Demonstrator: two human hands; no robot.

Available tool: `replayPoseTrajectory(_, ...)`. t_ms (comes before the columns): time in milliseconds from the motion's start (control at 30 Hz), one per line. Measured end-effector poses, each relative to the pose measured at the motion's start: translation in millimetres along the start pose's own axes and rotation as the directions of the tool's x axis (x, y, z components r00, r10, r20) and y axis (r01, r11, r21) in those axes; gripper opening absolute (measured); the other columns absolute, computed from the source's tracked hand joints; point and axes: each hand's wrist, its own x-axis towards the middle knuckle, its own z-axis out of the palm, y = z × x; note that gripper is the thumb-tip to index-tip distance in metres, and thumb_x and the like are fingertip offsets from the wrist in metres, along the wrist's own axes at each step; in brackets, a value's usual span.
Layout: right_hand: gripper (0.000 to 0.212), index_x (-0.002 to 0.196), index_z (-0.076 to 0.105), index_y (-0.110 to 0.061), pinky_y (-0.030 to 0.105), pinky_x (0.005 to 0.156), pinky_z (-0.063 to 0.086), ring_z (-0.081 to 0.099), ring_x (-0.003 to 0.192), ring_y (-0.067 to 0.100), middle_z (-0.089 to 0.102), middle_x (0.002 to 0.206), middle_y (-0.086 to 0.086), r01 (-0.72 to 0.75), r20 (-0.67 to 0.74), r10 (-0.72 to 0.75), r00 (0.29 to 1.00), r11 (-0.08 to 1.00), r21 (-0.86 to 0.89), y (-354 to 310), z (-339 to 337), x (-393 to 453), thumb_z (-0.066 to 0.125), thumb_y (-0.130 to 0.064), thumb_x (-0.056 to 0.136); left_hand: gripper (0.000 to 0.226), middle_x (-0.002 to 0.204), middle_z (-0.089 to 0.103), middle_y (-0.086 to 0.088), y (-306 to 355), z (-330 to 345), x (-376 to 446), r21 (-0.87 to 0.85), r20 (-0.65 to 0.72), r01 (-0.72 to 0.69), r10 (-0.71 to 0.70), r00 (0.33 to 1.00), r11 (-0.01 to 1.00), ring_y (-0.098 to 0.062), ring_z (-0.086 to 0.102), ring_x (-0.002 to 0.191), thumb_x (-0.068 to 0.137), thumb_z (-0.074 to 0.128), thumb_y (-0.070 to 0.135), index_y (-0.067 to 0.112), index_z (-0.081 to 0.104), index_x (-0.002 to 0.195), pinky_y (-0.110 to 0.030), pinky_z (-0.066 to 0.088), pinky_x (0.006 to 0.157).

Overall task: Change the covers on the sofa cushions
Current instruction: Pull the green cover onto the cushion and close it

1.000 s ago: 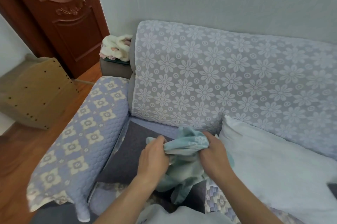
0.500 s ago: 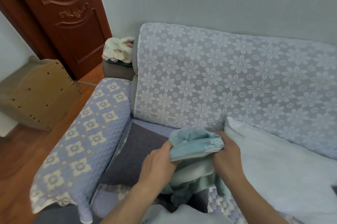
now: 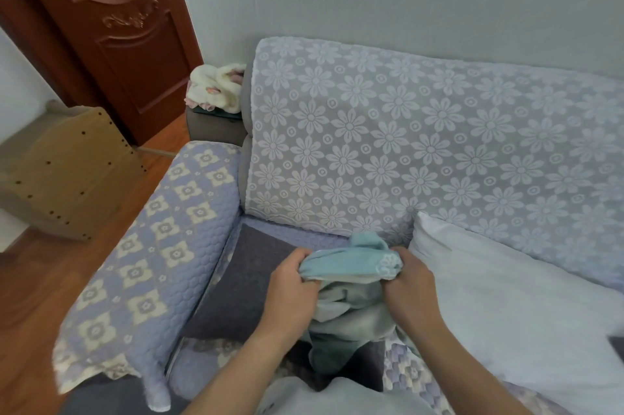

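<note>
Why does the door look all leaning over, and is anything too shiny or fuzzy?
Head view: the wide lens bends and tilts the door and sofa back near the edges; light is soft and even, no glare; the hands on the teal cover look slightly soft.

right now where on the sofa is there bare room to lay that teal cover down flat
The dark grey seat patch is free, bordered by the quilted armrest, the flowered backrest and the left hand. Rightward it is crowded: both hands, the right hand included, grip the bunched teal cover, and the white pillow fills the seat beyond.
</note>
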Motion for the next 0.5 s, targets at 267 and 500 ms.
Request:
replayPoseTrajectory(267,0.034,0.091,0.071,-0.024,0.017,0.070,0.051,0.066,0.079,0.001,0.073,0.088,-0.007,-0.115,0.167,0.070,0.983,0.954,0.278,-22.7,2.7,-15.6,0.046,-0.001,0.094,0.018,0.069,0.055,0.010,-14.7,-1.7,11.7,0.486,-0.077,-0.037,0.085,0.993,0.873,-0.014,0.049,0.062,0.090,0.058,0.025,0.029,0.044,0.081,-0.029,0.029,0.050)
replayPoseTrajectory(500,0.015,0.103,0.070,-0.025,0.013,0.069,0.050,0.067,0.085,-0.003,0.075,0.097,-0.009,-0.108,0.407,-0.024,0.913,0.949,0.297,-36.6,18.5,-26.3,0.072,-0.024,0.088,0.013,0.093,0.055,0.010,-22.8,-1.4,26.4,0.371,-0.162,0.089,-0.030,0.986,0.924,-0.007,0.055,0.079,0.089,0.062,0.027,0.032,0.050,0.088,-0.036,0.047,0.068)
